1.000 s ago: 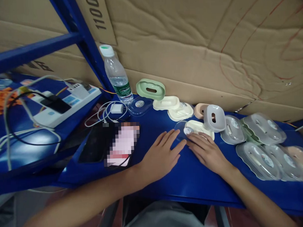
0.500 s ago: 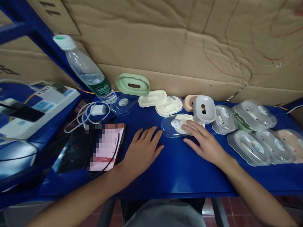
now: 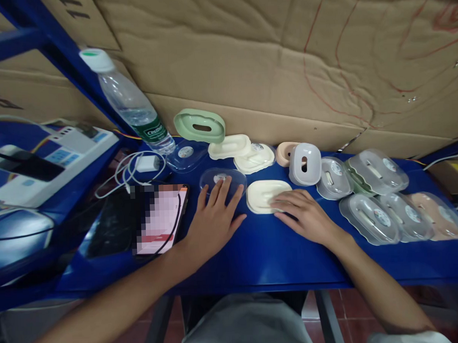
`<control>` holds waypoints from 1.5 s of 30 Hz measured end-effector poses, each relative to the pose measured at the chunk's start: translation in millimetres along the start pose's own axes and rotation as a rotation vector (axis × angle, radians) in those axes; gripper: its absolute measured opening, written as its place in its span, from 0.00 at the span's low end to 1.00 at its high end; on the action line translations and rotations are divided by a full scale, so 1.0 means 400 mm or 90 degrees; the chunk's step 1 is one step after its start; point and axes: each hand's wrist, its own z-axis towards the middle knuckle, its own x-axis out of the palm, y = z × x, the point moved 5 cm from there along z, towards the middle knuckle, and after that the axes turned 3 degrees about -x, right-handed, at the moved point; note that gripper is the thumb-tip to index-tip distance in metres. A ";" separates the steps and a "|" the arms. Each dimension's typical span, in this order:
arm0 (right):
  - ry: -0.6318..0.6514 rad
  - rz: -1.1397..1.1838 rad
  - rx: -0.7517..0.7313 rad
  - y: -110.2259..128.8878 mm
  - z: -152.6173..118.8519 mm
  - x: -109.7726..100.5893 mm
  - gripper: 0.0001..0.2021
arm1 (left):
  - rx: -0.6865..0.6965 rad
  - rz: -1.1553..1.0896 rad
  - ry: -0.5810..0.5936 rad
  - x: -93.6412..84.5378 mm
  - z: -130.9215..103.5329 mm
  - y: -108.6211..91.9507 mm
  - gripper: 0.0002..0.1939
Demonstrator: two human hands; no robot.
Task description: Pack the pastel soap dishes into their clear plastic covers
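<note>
My left hand [image 3: 215,222] has its fingers spread, the tips resting on a clear plastic lid [image 3: 231,177] with a round sticker. To the right of that lid a cream oval tray [image 3: 259,196] lies flat on the blue table [image 3: 232,264]. My right hand [image 3: 307,216] reaches over the tray's right end with fingers stretched out and touching it. Behind the tray stands a light grey box-like piece [image 3: 312,163] with a slot. Further back lie a cream piece [image 3: 230,146], another cream piece under a clear lid [image 3: 253,160], and a green slotted piece [image 3: 182,125].
Several lidded boxes [image 3: 369,219] stand at the right. At the left are a water bottle [image 3: 134,107], a white charger [image 3: 146,163] with coiled cable, a phone [image 3: 159,219] and a power strip [image 3: 72,157]. Cardboard [image 3: 228,61] walls the back.
The clear lid has moved left, away from the cream tray, and is now under my left fingers. The cream tray has come left and a little nearer with my right hand on it.
</note>
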 end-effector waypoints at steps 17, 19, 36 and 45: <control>-0.221 -0.120 0.227 -0.108 -0.030 -0.057 0.15 | 0.122 -0.130 -0.003 -0.002 -0.024 -0.036 0.17; -0.219 -0.063 0.174 -0.073 -0.020 -0.064 0.14 | 0.080 -0.139 -0.027 -0.002 -0.019 -0.025 0.26; 0.007 0.087 -0.045 0.016 -0.004 0.017 0.25 | 0.103 -0.106 -0.007 -0.009 -0.012 -0.019 0.18; 0.044 0.018 -0.080 0.041 0.000 0.033 0.24 | 0.111 -0.044 -0.036 -0.011 -0.019 -0.019 0.19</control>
